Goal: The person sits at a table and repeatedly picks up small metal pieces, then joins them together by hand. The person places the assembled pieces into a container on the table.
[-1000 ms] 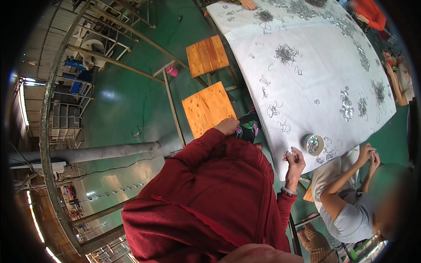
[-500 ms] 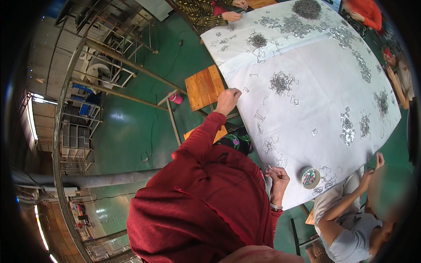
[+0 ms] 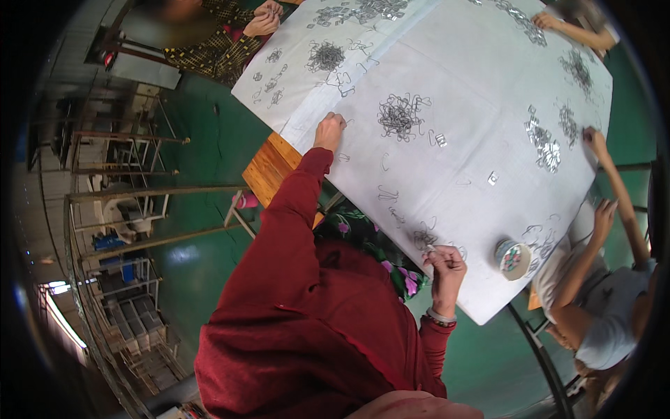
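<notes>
Pinching a small pale piece (image 3: 430, 249) at its eleven o'clock, the right hand (image 3: 447, 274) hovers over the table (image 3: 485, 290); the left hand (image 3: 329, 131), its grip unclear, has a wire-hook pile (image 3: 400, 117) at three o'clock.

On the table (image 3: 467, 216), a heap of wire hooks (image 3: 398, 117) is set to the right of the left hand (image 3: 329, 131), and a second heap (image 3: 326, 57) is placed beyond that hand. To the right of the right hand (image 3: 447, 269), small pieces are held in a bowl (image 3: 524, 268), beyond which flat buckles (image 3: 543, 143) are piled. A wooden stool (image 3: 272, 164) is positioned at the table's left edge, beside the left forearm (image 3: 283, 206).
</notes>
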A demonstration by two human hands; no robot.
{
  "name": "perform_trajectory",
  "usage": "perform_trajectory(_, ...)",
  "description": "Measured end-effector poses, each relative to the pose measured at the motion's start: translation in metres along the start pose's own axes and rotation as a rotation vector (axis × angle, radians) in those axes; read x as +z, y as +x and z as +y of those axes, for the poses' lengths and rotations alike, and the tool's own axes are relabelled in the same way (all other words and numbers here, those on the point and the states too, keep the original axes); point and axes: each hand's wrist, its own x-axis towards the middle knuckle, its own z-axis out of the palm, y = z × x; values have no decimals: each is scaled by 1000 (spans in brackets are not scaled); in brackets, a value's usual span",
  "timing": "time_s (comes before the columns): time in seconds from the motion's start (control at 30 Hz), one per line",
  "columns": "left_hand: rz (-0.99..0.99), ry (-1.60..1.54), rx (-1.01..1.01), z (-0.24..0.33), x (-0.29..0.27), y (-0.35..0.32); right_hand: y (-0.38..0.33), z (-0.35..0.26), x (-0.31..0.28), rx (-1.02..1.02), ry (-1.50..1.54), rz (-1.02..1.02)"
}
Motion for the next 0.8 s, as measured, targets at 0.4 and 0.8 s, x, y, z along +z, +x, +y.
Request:
perform_trajectory(0.4,-79,-448,284,58,-28,-56,-30,66,32,-186,62,216)
perform_trajectory(0.8,-554,-994,762,181,-56,-185,-51,66,68,-512,-137,501)
